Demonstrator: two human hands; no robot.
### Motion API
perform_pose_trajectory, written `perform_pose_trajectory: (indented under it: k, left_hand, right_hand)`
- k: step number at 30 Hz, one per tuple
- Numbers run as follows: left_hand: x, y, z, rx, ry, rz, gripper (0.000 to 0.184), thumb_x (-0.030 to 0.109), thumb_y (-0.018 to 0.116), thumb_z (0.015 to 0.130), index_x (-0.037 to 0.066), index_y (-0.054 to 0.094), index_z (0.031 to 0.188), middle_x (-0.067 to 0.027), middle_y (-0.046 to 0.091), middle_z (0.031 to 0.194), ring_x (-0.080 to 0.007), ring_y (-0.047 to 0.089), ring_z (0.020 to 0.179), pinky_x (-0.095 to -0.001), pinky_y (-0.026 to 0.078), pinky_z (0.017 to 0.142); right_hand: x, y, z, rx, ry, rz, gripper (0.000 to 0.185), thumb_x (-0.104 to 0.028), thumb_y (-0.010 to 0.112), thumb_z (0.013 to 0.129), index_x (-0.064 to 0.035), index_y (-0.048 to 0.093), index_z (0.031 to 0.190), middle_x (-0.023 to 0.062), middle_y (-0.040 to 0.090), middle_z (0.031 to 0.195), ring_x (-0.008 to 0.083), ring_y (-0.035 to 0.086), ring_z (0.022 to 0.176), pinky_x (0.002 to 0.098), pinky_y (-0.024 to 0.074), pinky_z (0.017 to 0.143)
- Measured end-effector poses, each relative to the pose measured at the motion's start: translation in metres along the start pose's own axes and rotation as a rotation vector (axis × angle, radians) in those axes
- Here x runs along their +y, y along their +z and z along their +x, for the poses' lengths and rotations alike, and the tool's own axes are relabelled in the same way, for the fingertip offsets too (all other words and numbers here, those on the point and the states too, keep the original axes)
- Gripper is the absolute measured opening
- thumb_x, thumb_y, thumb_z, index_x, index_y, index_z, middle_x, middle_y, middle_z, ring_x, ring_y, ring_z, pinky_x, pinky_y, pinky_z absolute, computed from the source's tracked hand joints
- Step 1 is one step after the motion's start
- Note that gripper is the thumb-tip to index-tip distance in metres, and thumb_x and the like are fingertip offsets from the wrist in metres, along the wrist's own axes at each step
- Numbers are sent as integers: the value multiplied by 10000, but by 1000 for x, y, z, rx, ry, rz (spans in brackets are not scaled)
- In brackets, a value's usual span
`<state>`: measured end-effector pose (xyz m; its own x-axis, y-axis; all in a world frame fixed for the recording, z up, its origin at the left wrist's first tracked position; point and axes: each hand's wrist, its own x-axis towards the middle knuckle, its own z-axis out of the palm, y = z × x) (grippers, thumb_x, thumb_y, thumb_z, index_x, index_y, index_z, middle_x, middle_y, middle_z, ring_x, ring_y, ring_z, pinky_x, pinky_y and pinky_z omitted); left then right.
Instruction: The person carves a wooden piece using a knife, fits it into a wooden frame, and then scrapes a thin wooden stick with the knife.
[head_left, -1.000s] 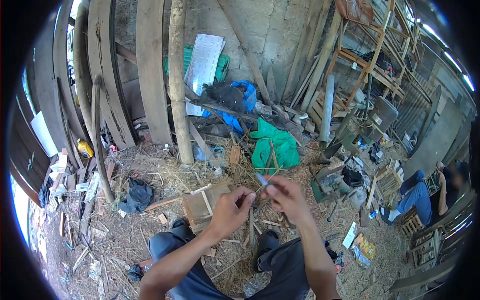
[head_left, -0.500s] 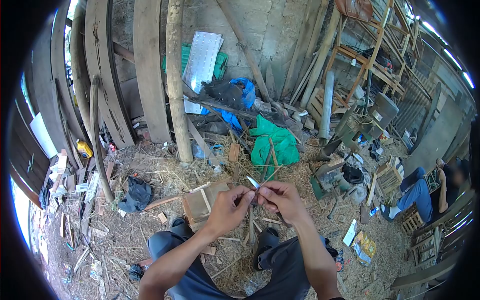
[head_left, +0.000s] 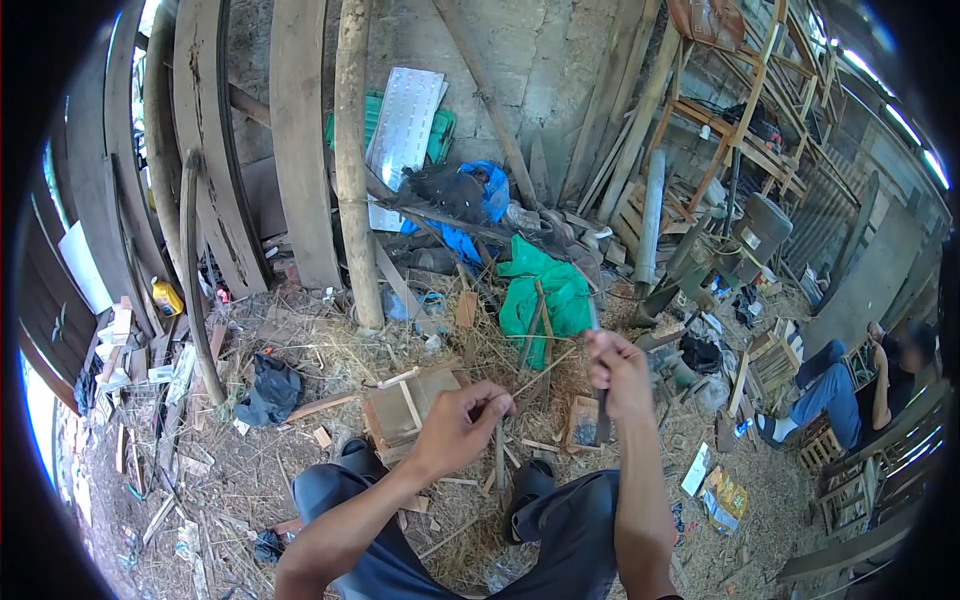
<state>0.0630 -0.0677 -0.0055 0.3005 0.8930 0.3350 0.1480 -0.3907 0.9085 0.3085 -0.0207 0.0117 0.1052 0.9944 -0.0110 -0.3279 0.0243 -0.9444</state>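
Note:
My left hand (head_left: 462, 430) is closed in a pinch around one end of a thin strip (head_left: 540, 376) that slants up to the right, over the straw-covered ground. To its right, my right hand (head_left: 622, 375) is wrapped round a knife (head_left: 603, 418); part of it shows below the fist and a narrow, bright piece sticks up above the fingers. The two hands are apart. Beyond them lies a green plastic bag (head_left: 545, 300) with sticks leaning on it. A small wooden box (head_left: 584, 424) sits on the ground just left of my right wrist.
A wooden frame (head_left: 408, 405) lies left of centre, near a black plastic bag (head_left: 270, 390). A round post (head_left: 353, 170) stands beyond. Machinery (head_left: 745, 240) and wood scraps are at the right, where another person (head_left: 845, 390) sits. A yellow packet (head_left: 724, 500) lies on the ground.
My right hand has moved right and slightly up, away from my left hand, carrying the knife. The small wooden box has come into view. My left hand has stayed near its place.

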Motion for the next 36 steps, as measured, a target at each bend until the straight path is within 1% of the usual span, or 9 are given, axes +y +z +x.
perform_pose_trajectory:
  k: [4,6,9,21,23,27,30,32,36]
  left_hand:
    - [-12,-1,5,49,-65,-148,191,147,540,931,-24,621,910,-57,616,695,-68,487,588,-258,385,531]
    - [-11,-2,6,73,-131,-231,191,149,541,931,-23,621,911,-58,614,693,-67,484,587,-258,383,531]
    - [-6,2,9,70,-31,-81,178,141,548,928,-20,621,915,-57,605,673,-65,465,567,-261,370,511]
    - [1,8,7,35,-46,-10,182,147,545,926,-17,613,882,-64,568,620,-68,459,546,-267,362,499]
    - [4,8,8,-21,-116,-21,230,204,528,948,-1,622,900,-1,585,696,-45,448,609,-230,368,548]
    - [10,8,8,0,-100,44,225,197,526,947,-1,620,899,-3,587,698,-50,449,604,-232,367,549]
    - [9,4,7,-38,-137,64,235,201,515,953,0,620,891,-4,609,724,-57,476,618,-234,382,558]
    - [-4,0,7,30,-15,-139,260,220,505,962,-1,620,890,-1,605,728,-61,481,624,-234,392,563]
    - [-17,-5,11,29,-133,-162,204,157,517,941,-14,622,900,-11,565,649,-56,458,577,-245,362,522]
  right_hand:
    - [-8,2,-10,-1,-38,25,270,-155,596,912,42,587,1097,15,563,733,25,380,501,184,268,423]
    - [-9,29,-27,-205,18,-89,274,-158,591,917,34,585,1112,16,564,735,30,382,501,185,273,427]
    - [10,56,-36,-376,116,-114,265,-162,587,923,32,593,1104,13,566,725,34,379,496,186,276,432]
    - [6,33,-18,-243,157,-48,231,-161,594,922,51,617,1012,6,561,702,34,386,491,190,266,427]
    - [1,28,-16,-224,125,-92,225,-160,596,920,47,618,1005,8,560,705,35,390,488,188,266,427]
    - [0,29,-16,-156,101,-153,214,-160,587,925,44,618,982,7,560,716,31,387,487,185,264,423]
    - [2,0,2,-81,-37,-179,219,-169,582,928,43,617,968,2,553,719,30,375,487,181,262,422]
    - [-11,-33,18,145,-186,-84,225,-180,587,925,35,617,979,-4,544,725,28,363,490,176,258,423]
    - [-5,2,-11,-70,-84,-114,267,-183,589,922,26,606,1086,-4,538,740,29,364,504,178,261,425]
